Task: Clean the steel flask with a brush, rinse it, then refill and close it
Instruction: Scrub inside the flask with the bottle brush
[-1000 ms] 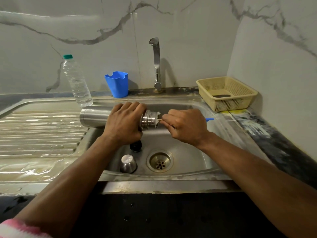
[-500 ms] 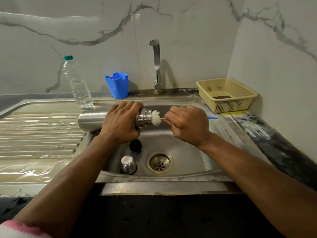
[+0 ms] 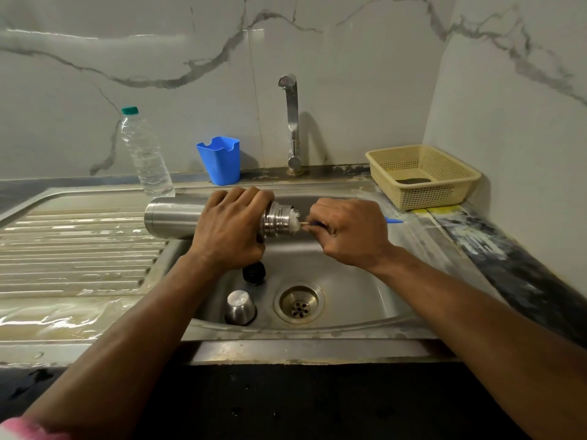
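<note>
Sink unit (image 3: 95,315): your work surface is a steel sink, ribbed drainboard wet on your left.
Basin floor: steel cup (image 3: 240,307) inverted beside the drain (image 3: 299,302); black stopper (image 3: 254,272) just behind it.
Back ledge: plastic water bottle (image 3: 144,154), blue holder (image 3: 219,160), tap (image 3: 292,122).
Right counter: cream basket (image 3: 422,176).

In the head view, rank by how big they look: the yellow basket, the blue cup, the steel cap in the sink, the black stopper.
1. yellow basket
2. blue cup
3. steel cap
4. black stopper, partly hidden by the left hand, so unsure.
</note>
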